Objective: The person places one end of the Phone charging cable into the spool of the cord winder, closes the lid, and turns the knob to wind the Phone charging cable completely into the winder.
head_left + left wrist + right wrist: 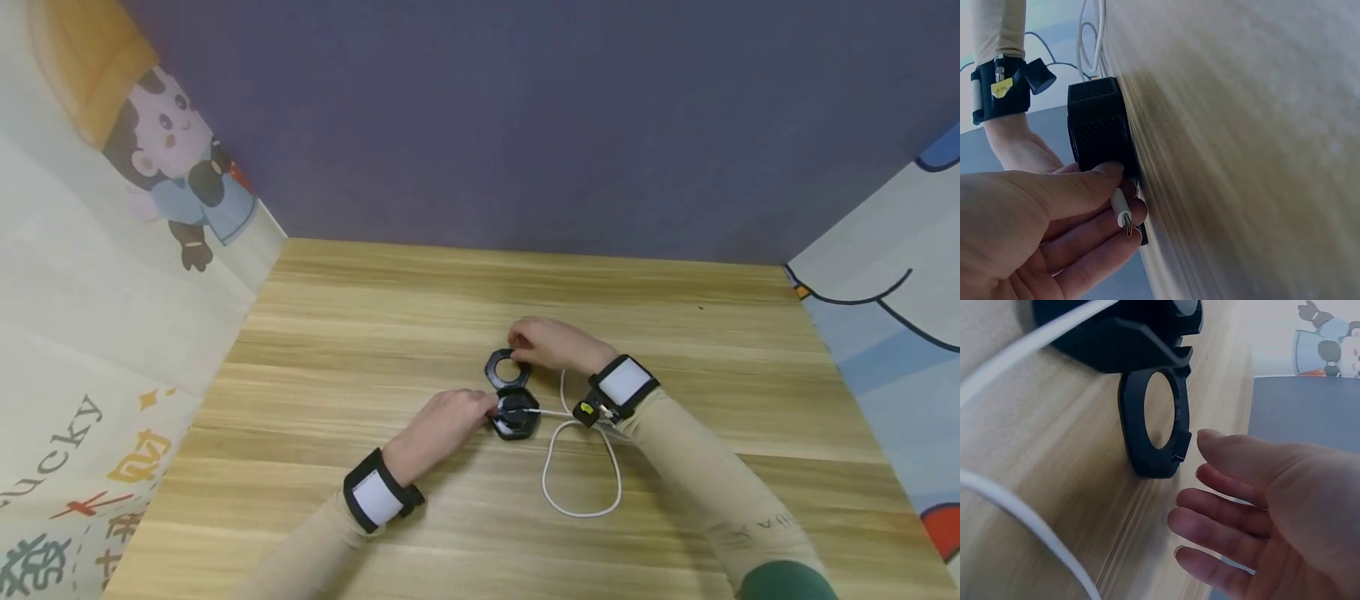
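Observation:
A black hexagonal case (519, 423) sits on the wooden table, with a flat ring-shaped lid (491, 372) folded out on its far side. My left hand (447, 422) is at the left side of the case. Between its thumb and fingers it pinches the end of a white USB-C cable, whose plug (1120, 207) pokes out over the fingers; the thumb tip lies against the case. My right hand (558, 343) hovers by the lid with fingers loosely bent and, in the right wrist view, a small gap from the lid's latch tab (1181, 447). Nothing is in it.
The white cable (581, 515) runs right from the case and loops on the table (375, 333) under the right wrist. A dark partition (525, 125) rises behind the table, and printed panels (150, 317) stand at both sides.

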`<state>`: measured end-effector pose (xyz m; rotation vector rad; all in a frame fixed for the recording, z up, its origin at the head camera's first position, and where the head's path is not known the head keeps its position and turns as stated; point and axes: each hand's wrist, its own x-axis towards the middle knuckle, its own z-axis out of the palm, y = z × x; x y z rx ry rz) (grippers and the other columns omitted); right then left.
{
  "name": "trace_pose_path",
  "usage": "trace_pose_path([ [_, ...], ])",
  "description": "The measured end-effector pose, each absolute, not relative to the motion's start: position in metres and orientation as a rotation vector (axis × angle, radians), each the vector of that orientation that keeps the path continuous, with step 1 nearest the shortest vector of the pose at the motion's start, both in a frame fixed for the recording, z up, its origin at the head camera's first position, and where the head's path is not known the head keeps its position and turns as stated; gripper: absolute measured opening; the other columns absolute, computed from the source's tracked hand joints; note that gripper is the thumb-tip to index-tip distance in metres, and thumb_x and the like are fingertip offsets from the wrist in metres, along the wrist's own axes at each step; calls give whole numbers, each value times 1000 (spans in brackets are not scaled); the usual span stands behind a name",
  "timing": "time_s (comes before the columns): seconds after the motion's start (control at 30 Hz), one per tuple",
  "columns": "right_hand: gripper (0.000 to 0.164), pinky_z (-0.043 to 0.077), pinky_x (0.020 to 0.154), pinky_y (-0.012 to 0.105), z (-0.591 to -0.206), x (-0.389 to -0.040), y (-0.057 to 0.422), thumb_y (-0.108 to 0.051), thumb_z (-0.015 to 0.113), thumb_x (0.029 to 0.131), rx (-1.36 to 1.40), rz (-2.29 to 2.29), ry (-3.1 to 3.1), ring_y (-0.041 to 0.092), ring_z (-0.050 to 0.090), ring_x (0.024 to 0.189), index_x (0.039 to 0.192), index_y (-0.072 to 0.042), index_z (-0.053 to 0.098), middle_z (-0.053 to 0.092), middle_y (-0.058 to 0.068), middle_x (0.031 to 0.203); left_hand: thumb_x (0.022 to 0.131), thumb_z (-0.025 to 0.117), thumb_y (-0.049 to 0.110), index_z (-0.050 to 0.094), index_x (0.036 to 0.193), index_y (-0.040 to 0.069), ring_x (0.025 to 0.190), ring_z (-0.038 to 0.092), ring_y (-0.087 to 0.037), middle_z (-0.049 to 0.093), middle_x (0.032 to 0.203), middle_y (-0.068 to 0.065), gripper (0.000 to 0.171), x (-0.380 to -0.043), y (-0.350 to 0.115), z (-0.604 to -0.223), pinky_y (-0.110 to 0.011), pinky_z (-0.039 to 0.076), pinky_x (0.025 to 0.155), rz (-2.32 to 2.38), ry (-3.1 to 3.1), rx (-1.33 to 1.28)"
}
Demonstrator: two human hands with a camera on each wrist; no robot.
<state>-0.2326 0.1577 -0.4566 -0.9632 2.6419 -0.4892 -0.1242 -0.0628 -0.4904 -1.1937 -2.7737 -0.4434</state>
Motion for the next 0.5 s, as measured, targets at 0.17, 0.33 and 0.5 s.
trace_pose_path([
  [0.17, 22, 54, 78, 33, -460, -238, 149, -23, 75, 97, -954, -472, 2617, 17, 58, 86, 109, -5, 70, 62, 4, 95, 95, 71, 4, 70, 95, 13, 75, 69, -13, 75, 86, 0, 9, -125, -63, -490, -30, 59, 62, -436, -2771, -1189],
  [0.33, 23, 52, 77, 33, -463, -240, 145, -24, 80, 92, -934, -438, 2621, 17, 56, 86, 103, -6, 69, 61, 4, 95, 94, 72, 4, 71, 95, 13, 75, 70, -13, 75, 87, 0, 9, -125, -63, -490, -30, 59, 63, -465, -2774, -1189],
  [0.5, 20, 52, 77, 32, -466, -242, 142, -19, 79, 91, -914, -396, 2635, 17, 57, 86, 102, -7, 69, 61, 4, 96, 94, 72, 3, 71, 94, 13, 75, 70, -13, 75, 86, 0, 10, -124, -62, -490, -30, 59, 63, -458, -2772, -1195],
])
